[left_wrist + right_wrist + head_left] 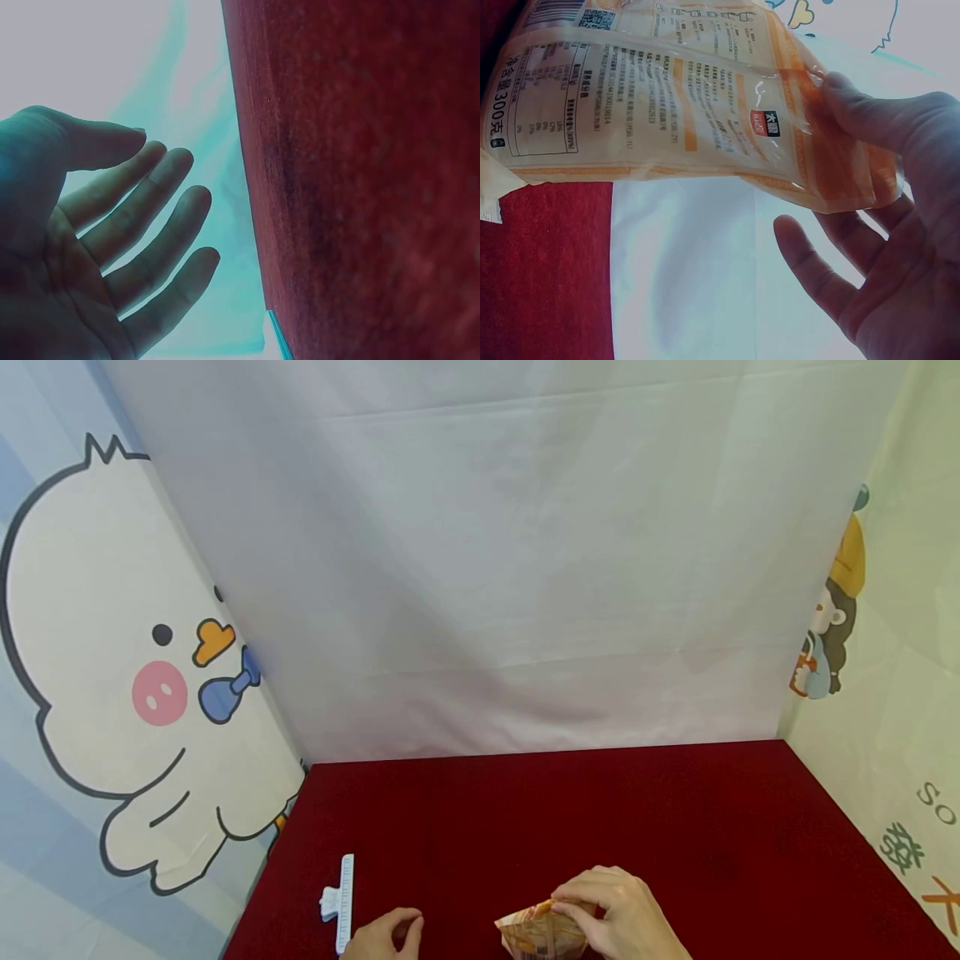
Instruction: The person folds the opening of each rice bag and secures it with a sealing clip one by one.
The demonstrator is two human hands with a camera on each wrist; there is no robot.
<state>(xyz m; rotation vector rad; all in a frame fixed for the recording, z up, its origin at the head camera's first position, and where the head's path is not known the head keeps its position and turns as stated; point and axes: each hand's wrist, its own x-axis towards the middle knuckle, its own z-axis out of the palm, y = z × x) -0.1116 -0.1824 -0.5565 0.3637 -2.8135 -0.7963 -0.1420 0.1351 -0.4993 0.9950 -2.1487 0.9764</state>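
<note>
Right hand (622, 914): I see it at the bottom edge of the head view, wrist cut off by the frame. Its grip is closed on the top edge of the snack bag (540, 931), thumb and fingers pinching the orange seal.
Snack bag: orange and cream, printed with text, a barcode and a QR code. It stands on the red surface (600, 810) near the front edge, and its lower part is cut off in the head view. In the right wrist view the snack bag (667, 105) fills the top of the frame, and the print is too small for me to read beyond "300".
Right fingers (817, 262): one finger hangs free below the bag; the others lie behind the translucent film, so I only make them out as shapes.
Left hand (382, 935): only knuckles and thumb show in the head view. The left wrist view shows the left hand (97, 240) with fingers straight and spread, the grip open and holding nothing, beside the surface edge.
Clip (340, 897): a pale sealing clip lies flat on the surface, just beside the left hand, apart from the bag. I cannot tell whether the hand touches it.
Backdrop: white cloth (487, 568) behind, a cartoon duck panel (135, 677) at left, another printed panel (885, 693) at right, partly cut off.
</note>
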